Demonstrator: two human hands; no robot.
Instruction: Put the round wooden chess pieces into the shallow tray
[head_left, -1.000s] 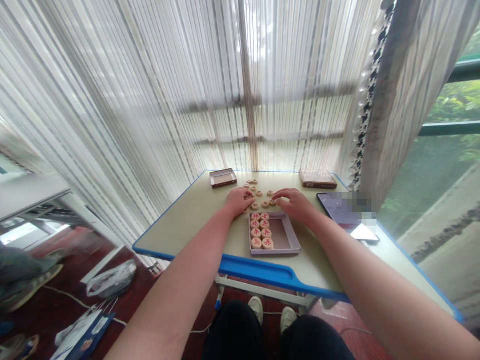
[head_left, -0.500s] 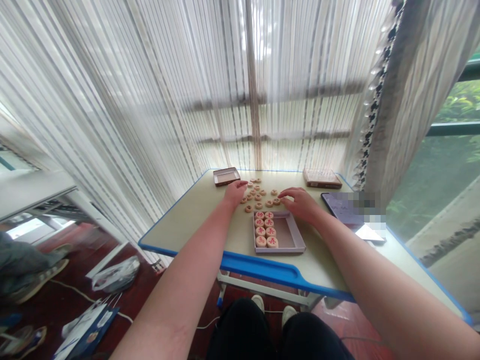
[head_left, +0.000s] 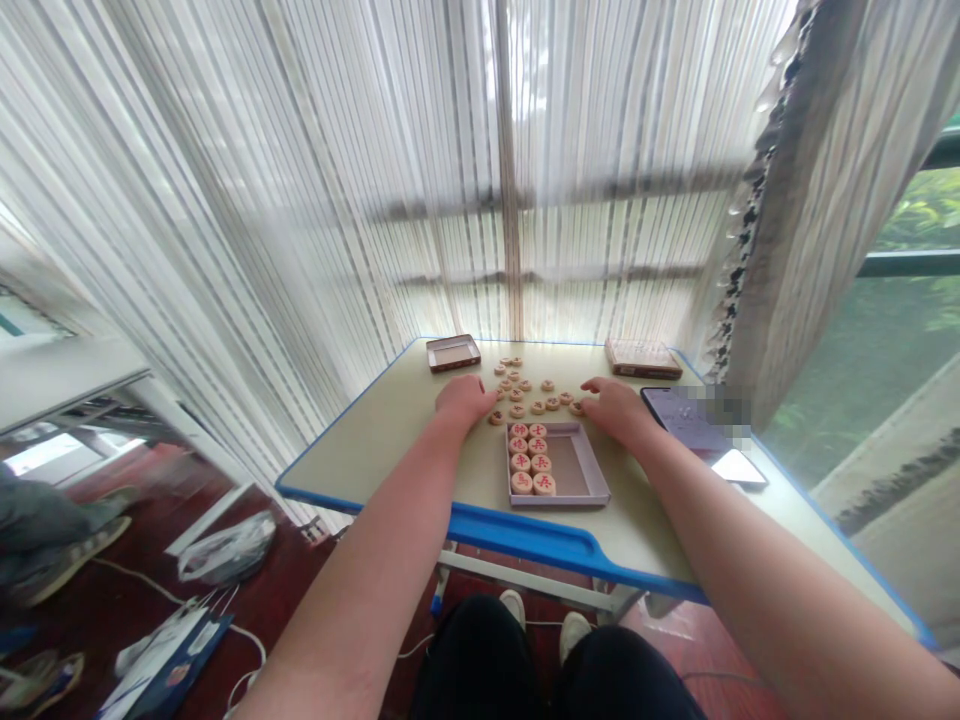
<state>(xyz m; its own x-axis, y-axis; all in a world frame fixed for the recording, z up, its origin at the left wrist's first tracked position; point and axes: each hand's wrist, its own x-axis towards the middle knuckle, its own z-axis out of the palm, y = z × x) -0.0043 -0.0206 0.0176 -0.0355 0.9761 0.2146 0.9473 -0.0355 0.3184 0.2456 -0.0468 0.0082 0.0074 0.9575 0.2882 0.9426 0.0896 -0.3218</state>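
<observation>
My left hand (head_left: 463, 398) is curled at the left edge of a loose group of round wooden Chinese chess pieces (head_left: 517, 395). Its thumb points right beside a piece, and whatever its fingers hold, if anything, is hidden. On the other side, my right hand (head_left: 613, 408) has its fingers apart, next to the rightmost loose piece (head_left: 576, 408). Between my forearms lies a shallow open box tray (head_left: 606, 492). Red-marked chess pieces (head_left: 541, 463) stand in two columns in its left half; the right half shows bare bottom.
A second shallow box (head_left: 454, 367) lies at the table's back left, and a flat packaged box (head_left: 643, 358) at the back right. A tablet (head_left: 679, 422) and a phone (head_left: 739, 468) lie at the right. Blue trim (head_left: 525, 540) edges the table.
My left hand has drawn back slightly and curled. My right hand has shifted to the right, and loose pieces now spread further right towards it. The tray's pieces are unchanged.
</observation>
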